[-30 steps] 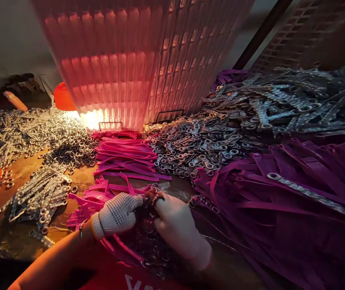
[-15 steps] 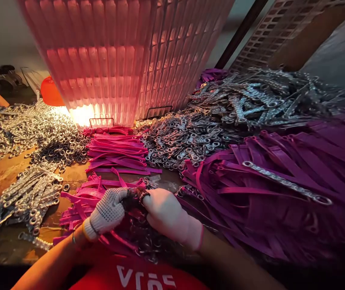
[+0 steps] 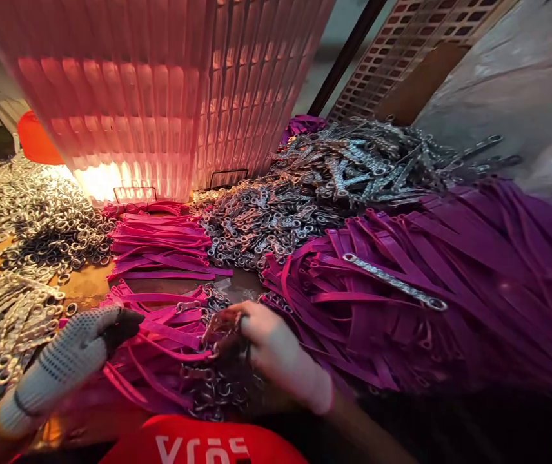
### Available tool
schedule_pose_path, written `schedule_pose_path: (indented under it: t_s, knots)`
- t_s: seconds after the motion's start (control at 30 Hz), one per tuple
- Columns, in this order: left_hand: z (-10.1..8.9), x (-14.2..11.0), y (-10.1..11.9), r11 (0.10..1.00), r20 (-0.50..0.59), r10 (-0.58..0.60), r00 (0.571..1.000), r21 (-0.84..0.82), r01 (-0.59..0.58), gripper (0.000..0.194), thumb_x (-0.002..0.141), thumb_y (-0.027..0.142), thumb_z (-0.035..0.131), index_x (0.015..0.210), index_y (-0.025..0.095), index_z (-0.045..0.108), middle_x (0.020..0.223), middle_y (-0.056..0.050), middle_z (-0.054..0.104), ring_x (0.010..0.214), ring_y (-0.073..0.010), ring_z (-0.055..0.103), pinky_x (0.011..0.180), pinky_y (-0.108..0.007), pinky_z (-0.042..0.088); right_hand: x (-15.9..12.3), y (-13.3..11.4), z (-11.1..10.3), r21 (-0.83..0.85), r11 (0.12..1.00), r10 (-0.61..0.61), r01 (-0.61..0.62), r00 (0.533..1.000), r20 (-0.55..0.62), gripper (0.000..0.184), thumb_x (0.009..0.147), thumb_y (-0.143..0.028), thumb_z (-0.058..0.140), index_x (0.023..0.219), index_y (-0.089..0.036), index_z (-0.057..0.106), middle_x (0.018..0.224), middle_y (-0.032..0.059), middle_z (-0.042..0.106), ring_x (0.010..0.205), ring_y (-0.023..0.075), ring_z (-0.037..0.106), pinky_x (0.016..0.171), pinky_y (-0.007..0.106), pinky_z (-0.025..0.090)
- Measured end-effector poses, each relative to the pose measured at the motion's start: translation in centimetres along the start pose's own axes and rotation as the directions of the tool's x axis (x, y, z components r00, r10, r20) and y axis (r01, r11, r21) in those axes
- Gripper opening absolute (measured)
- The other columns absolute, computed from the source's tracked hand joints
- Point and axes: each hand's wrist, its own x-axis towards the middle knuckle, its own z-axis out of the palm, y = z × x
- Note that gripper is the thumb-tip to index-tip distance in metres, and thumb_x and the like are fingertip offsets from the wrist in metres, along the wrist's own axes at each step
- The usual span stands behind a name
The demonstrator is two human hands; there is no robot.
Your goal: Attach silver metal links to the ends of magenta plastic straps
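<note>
My left hand (image 3: pixel 80 341), in a white dotted glove with dark fingertips, is closed over the left ends of the pink-purple straps (image 3: pixel 174 332). Whatever its fingers may pinch is hidden. My right hand (image 3: pixel 276 351), also in a white glove, has its fingers curled at the straps' right ends, beside small metal links (image 3: pixel 213 393). Shadow and blur hide what lies between these fingers. One pink strap runs from near my left fingertips toward my right hand. Behind the hands lies a neat stack of pink straps (image 3: pixel 160 241).
Metal chain pieces lie heaped at left (image 3: pixel 12 316) and at back right (image 3: pixel 353 161). A large pile of purple straps (image 3: pixel 402 303) fills the right, one chain piece (image 3: pixel 394 281) on top. Ribbed translucent panels (image 3: pixel 150 96) stand behind, next to an orange lamp (image 3: pixel 39 138).
My hands, together at the centre before, have parted: the left has moved left and toward me, while the right stays over the strap ends. The view has turned slightly right.
</note>
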Motion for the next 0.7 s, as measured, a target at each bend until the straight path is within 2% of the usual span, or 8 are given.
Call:
schedule_pose_path:
  t_s: [0.1, 0.2, 0.3, 0.37, 0.43, 0.5, 0.6, 0.7]
  knots:
    - [2.1, 0.4, 0.4, 0.875, 0.018, -0.213, 0.977, -0.442, 0.199, 0.024, 0.079, 0.032, 0.07, 0.098, 0.017, 0.072, 0.077, -0.005, 0.071, 0.045, -0.0078, 0.051, 0.04, -0.016, 0.04, 0.9, 4.0, -1.0, -0.218, 0.966, 0.165, -0.138, 0.98, 0.111, 0.031, 0.077, -0.005, 0.053, 0.1, -0.015, 0.071, 0.105, 0.0122, 0.068, 0.099, 0.0244, 0.057, 0.083, 0.033, 0.04]
    - [4.4, 1.8, 0.9, 0.518, 0.18, -0.285, 0.942, -0.798, 0.309, 0.018, 0.084, 0.027, 0.063, 0.094, 0.013, 0.067, 0.067, -0.002, 0.063, 0.036, -0.0025, 0.035, 0.031, -0.012, 0.024, 2.1, 6.7, -0.8, -0.412, 0.91, 0.172, -0.042, 0.943, 0.285, 0.028, 0.076, -0.004, 0.054, 0.094, -0.013, 0.073, 0.103, 0.0145, 0.069, 0.104, 0.029, 0.055, 0.083, 0.037, 0.039]
    - [6.1, 3.4, 1.2, 0.181, 0.322, -0.271, 0.907, -0.908, 0.377, 0.017, 0.091, 0.017, 0.047, 0.092, 0.011, 0.062, 0.066, -0.002, 0.059, 0.035, -0.003, 0.034, 0.028, -0.012, 0.02, 2.6, 8.0, 0.3, -0.43, 0.903, 0.137, 0.024, 0.931, 0.339, 0.026, 0.073, -0.004, 0.056, 0.089, -0.012, 0.074, 0.107, 0.0162, 0.069, 0.109, 0.0326, 0.054, 0.087, 0.042, 0.041]
    - [6.9, 4.0, 1.2, 0.051, 0.343, -0.247, 0.907, -0.929, 0.365, 0.023, 0.093, 0.012, 0.038, 0.094, 0.009, 0.061, 0.066, -0.003, 0.058, 0.036, -0.0037, 0.036, 0.028, -0.011, 0.02, 2.6, 8.5, 0.9, -0.348, 0.937, 0.125, -0.036, 0.964, 0.236, 0.027, 0.07, -0.002, 0.054, 0.086, -0.012, 0.073, 0.114, 0.0171, 0.067, 0.114, 0.0327, 0.054, 0.093, 0.044, 0.042]
    - [7.5, 4.3, 0.9, -0.017, 0.338, -0.22, 0.915, -0.939, 0.342, 0.024, 0.093, 0.011, 0.036, 0.096, 0.008, 0.06, 0.068, -0.005, 0.059, 0.038, -0.0046, 0.04, 0.028, -0.011, 0.021, 2.6, 8.2, 1.3, -0.152, 0.982, 0.121, -0.115, 0.992, 0.032, 0.031, 0.07, -0.001, 0.049, 0.088, -0.012, 0.072, 0.121, 0.0174, 0.064, 0.114, 0.0296, 0.056, 0.097, 0.043, 0.043]
    - [8.0, 4.5, 0.6, -0.05, 0.326, -0.199, 0.924, -0.945, 0.323, 0.021, 0.091, 0.011, 0.04, 0.094, 0.007, 0.06, 0.069, -0.006, 0.059, 0.039, -0.005, 0.043, 0.029, -0.011, 0.023, 2.8, 6.5, 1.2, 0.125, 0.984, 0.147, -0.13, 0.979, -0.141, 0.037, 0.074, -0.004, 0.045, 0.1, -0.014, 0.069, 0.117, 0.0142, 0.067, 0.102, 0.0244, 0.063, 0.092, 0.039, 0.048]
    - [8.7, 4.6, 0.4, -0.063, 0.287, -0.195, 0.938, -0.958, 0.28, 0.014, 0.088, 0.013, 0.048, 0.089, 0.009, 0.061, 0.068, -0.005, 0.06, 0.041, -0.0051, 0.045, 0.031, -0.011, 0.025, 3.6, 1.5, 0.9, 0.452, 0.889, 0.181, -0.076, 0.964, -0.195, 0.039, 0.081, -0.011, 0.045, 0.115, -0.021, 0.063, 0.095, 0.0042, 0.072, 0.079, 0.0184, 0.066, 0.076, 0.033, 0.053]
    - [9.5, 4.7, 0.1, -0.01, 0.19, -0.201, 0.961, -0.981, 0.192, 0.011, 0.086, 0.016, 0.053, 0.087, 0.011, 0.063, 0.068, -0.004, 0.061, 0.044, -0.0059, 0.048, 0.034, -0.013, 0.031, 4.6, -4.1, 1.0, 0.501, 0.866, 0.139, 0.002, 0.96, -0.244, 0.033, 0.085, -0.018, 0.051, 0.114, -0.023, 0.064, 0.102, 0.0045, 0.072, 0.09, 0.0197, 0.065, 0.08, 0.033, 0.051]
